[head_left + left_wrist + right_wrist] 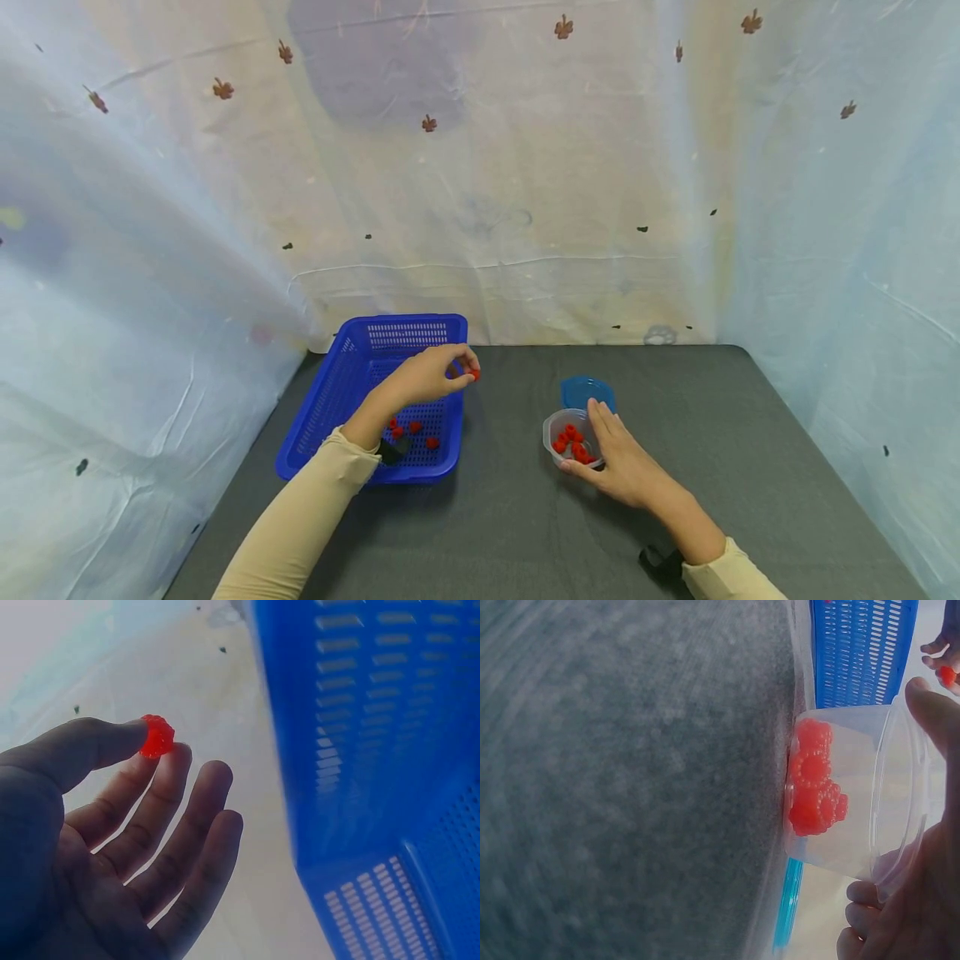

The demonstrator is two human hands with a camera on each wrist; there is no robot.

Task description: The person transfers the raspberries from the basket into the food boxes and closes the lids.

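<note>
My left hand [429, 375] pinches a red raspberry [157, 737] between thumb and fingertips, above the right side of a blue plastic basket [318, 417]. Several more raspberries [416, 427] lie on the basket's floor, partly hidden by the forearm. To the right, my right hand [626, 467] holds a small clear plastic tub [855, 750] at its rim, thumb on one side and fingers on the other. Several raspberries [814, 776] rest on the bottom of this upright tub.
A blue lid [585, 390] lies just behind the tub. The dark grey table [495, 533] carries everything, and a patterned curtain [510, 192] hangs along its back and sides. A black strap [660, 562] is at my right wrist.
</note>
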